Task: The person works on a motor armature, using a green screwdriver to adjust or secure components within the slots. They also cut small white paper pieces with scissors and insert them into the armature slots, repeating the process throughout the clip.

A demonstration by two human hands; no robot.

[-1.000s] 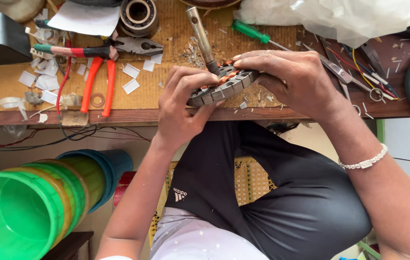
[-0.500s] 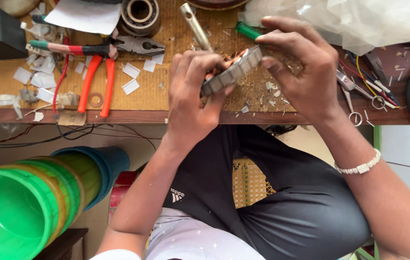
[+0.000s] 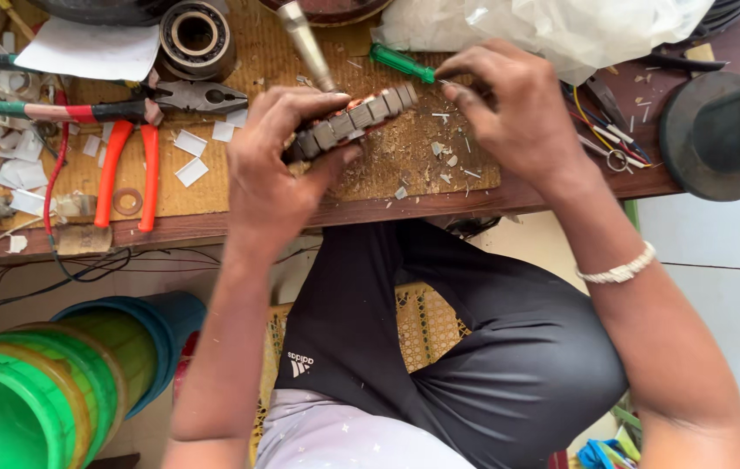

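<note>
Left hand (image 3: 278,169) grip half hides slotted motor core (image 3: 354,120).

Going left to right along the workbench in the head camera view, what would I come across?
Orange-handled cutters → pliers → left hand → slotted metal core it holds → green screwdriver → right hand → black round base.

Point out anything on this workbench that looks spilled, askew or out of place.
Small chips and shavings lie scattered over the woven mat around the ribbed metal motor core that the left hand grips. White paper scraps are strewn near the orange-handled pliers. Nothing looks broken.
</note>
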